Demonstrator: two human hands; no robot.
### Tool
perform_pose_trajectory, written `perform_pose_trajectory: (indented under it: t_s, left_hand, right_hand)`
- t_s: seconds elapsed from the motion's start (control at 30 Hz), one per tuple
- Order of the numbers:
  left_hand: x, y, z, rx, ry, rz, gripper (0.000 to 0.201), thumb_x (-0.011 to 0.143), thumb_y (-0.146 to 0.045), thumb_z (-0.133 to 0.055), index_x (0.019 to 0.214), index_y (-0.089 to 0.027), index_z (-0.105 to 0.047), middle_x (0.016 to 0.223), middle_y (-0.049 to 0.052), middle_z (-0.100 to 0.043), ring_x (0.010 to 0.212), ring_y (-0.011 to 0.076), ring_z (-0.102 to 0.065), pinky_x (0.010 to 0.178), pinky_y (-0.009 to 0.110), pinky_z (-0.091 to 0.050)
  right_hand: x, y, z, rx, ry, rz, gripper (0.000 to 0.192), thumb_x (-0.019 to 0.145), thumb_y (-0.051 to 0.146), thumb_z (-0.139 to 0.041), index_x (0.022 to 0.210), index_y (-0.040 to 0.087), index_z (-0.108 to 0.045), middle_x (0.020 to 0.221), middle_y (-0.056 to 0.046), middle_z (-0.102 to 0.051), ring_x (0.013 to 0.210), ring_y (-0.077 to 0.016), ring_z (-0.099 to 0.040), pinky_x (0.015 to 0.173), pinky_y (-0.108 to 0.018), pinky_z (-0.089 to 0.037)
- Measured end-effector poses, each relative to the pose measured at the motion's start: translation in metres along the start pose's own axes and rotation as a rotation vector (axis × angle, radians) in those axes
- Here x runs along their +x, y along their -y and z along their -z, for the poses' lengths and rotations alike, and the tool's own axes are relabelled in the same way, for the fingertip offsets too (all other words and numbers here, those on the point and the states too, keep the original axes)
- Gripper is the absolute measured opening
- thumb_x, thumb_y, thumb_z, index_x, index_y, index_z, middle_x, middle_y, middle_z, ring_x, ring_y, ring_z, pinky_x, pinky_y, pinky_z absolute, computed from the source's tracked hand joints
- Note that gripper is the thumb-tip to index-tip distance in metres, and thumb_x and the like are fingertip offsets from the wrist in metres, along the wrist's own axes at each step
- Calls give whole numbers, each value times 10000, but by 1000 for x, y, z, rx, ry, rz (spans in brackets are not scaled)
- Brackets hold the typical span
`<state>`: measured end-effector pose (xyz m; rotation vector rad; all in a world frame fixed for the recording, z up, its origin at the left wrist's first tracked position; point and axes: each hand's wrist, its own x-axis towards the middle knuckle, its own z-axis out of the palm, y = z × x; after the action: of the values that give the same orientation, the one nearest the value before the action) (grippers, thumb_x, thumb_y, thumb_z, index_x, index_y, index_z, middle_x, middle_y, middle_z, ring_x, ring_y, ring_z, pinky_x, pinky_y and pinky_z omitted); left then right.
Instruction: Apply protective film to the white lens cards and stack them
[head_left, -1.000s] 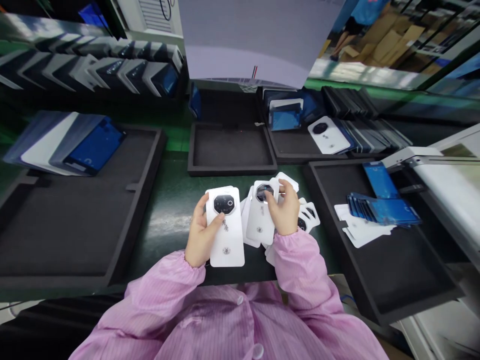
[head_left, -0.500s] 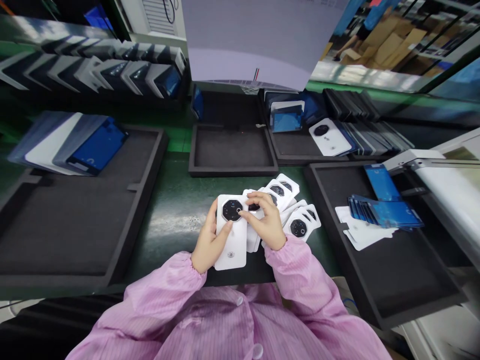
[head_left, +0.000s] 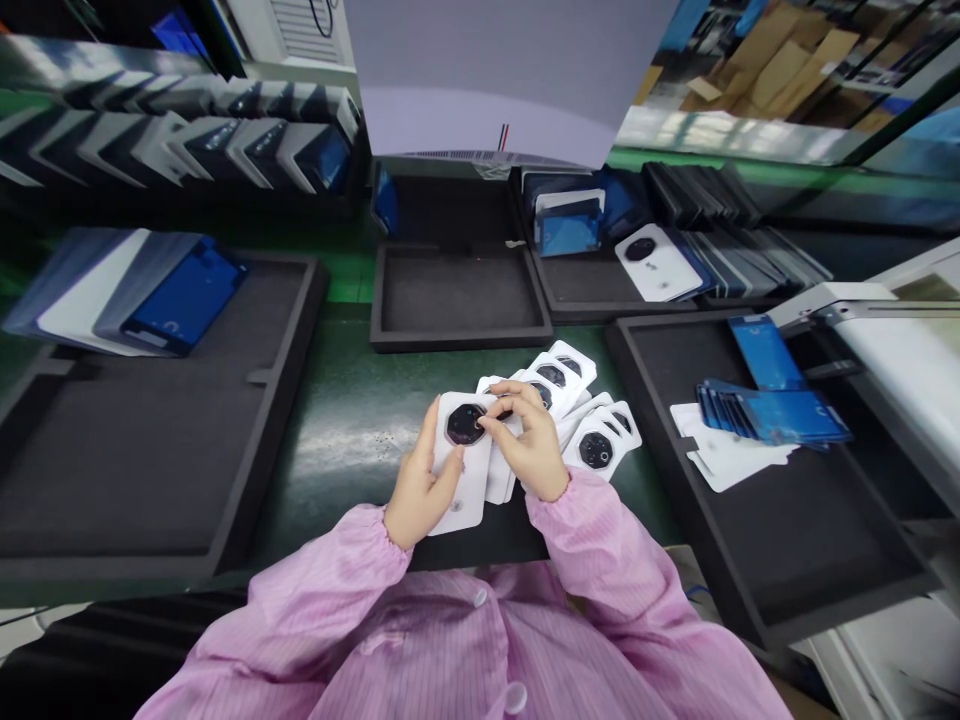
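A white phone back cover [head_left: 465, 490] with a dark octagonal camera window stands tilted in front of me. My left hand [head_left: 424, 480] grips it by its left edge, thumb across the face. My right hand [head_left: 531, 440] is closed at the upper right of the same cover, thumb and fingertips pressed together at the edge of the camera window. Whether a small piece sits between those fingertips cannot be made out. Just beyond and under my right hand, more white phone back covers [head_left: 598, 450] lie fanned out on the green table [head_left: 337, 420], partly hidden.
Dark foam trays lie to the left [head_left: 135, 460], at the back middle [head_left: 461, 340] and to the right [head_left: 780, 540]. Blue-filmed panels [head_left: 795, 415] lie in the right tray. Rows of upright panels [head_left: 247, 150] stand at the back left. A large pale panel [head_left: 487, 80] rises ahead.
The held cover has tilted, its lower end shifting slightly left, and its camera window looks darker. My right fingertips remain at the window. The view has shifted slightly.
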<state>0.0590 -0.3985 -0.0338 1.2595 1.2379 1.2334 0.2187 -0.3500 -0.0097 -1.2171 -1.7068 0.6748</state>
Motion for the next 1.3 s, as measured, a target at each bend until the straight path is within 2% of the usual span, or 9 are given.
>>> perform_pose_trajectory:
  t_s: [0.07, 0.13, 0.23, 0.33, 0.5, 0.67, 1.0, 1.3]
  left_hand:
    - [1, -1, -1, 14, 4, 18, 655, 866, -317, -586, 1457, -264, -309, 1399, 79, -512, 1277, 284, -500, 1049, 442, -437]
    - [1, -2, -2, -4, 0, 25, 639, 892, -303, -548, 1466, -263, -270, 1458, 79, -448, 1328, 253, -449, 1100, 421, -375]
    - [3, -5, -2, -57, -19, 28, 622, 900, -291, -538, 1461, -256, -271, 1472, 85, -430, 1342, 231, -433, 1124, 395, -338]
    - [5, -8, 0, -107, -22, 46, 625, 892, -295, -552, 1454, -254, -282, 1436, 92, -474, 1305, 237, -476, 1113, 406, -349]
    - [6, -8, 3, -143, -18, -2, 636, 872, -317, -582, 1443, -251, -309, 1464, 97, -437, 1342, 273, -424, 1129, 437, -314]
    - [5, -4, 4, -135, -23, -42, 625, 884, -308, -570, 1447, -264, -303, 1464, 96, -436, 1345, 272, -419, 1132, 427, -305]
    - [3, -7, 3, -141, -25, -57, 600, 898, -273, -552, 1444, -268, -305, 1379, 81, -533, 1238, 218, -537, 1066, 364, -401]
    - [4, -6, 2, -160, -25, -16, 613, 897, -280, -551, 1451, -259, -289, 1397, 90, -515, 1265, 228, -514, 1094, 389, -374]
  right_hand:
    - [-2, 3, -1, -91, -48, 167, 71, 813, 181, -629, 752, 207, -606, 1087, -89, -608, 1173, -275, -513, 1003, -521, -422]
    - [-3, 5, -2, -135, -64, 357, 74, 814, 158, -617, 772, 217, -602, 1046, -83, -637, 1193, -284, -508, 969, -524, -453]
    - [-5, 6, -4, -103, 26, 602, 92, 839, 139, -590, 827, 231, -599, 883, -36, -694, 985, -223, -642, 866, -464, -522]
    - [-6, 5, -5, -32, 133, 727, 115, 860, 107, -564, 900, 207, -601, 813, -30, -721, 805, -165, -689, 770, -376, -560]
    - [-9, 4, -6, 35, 154, 765, 219, 836, 63, -572, 1034, 152, -595, 848, -86, -738, 842, -178, -694, 714, -335, -578]
    - [-10, 4, -6, 76, 138, 771, 281, 839, 74, -568, 1103, 170, -587, 861, -78, -734, 849, -179, -694, 707, -329, -588]
    - [-7, 7, -5, 58, 97, 796, 233, 847, 79, -557, 1052, 179, -602, 824, -78, -737, 856, -187, -709, 707, -335, -591]
    - [-9, 4, -6, -6, 55, 767, 279, 814, 40, -594, 1055, 179, -601, 867, -82, -743, 884, -190, -712, 752, -371, -585]
